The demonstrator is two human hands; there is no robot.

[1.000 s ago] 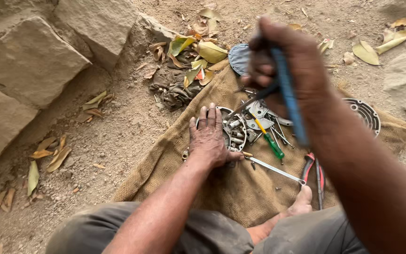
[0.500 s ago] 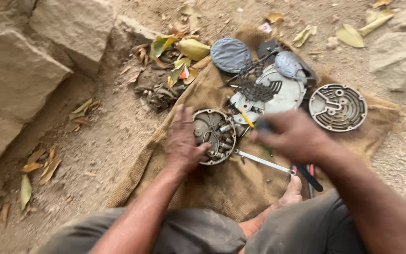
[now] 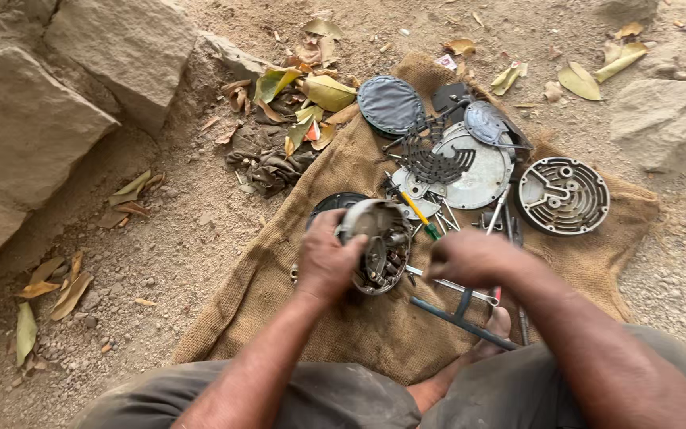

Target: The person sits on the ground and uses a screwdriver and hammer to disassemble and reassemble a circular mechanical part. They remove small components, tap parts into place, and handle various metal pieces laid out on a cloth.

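Here, my left hand [image 3: 325,262] gripped the round metal housing [image 3: 375,245], tilted on the burlap sack [image 3: 311,318], while my right hand's [image 3: 470,258] fingers were curled shut, apparently empty, above the blue-handled tool [image 3: 460,311]; a firmer seating of the housing seemed advisable before working its internals.

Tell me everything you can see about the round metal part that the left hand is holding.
The round metal part is a grey, dirty casing, tilted on its edge over the burlap sack. Its open side faces right and shows small dark pieces inside. The left hand grips its left rim; the right hand is close beside it, and contact cannot be told. A dark disc lies behind it.
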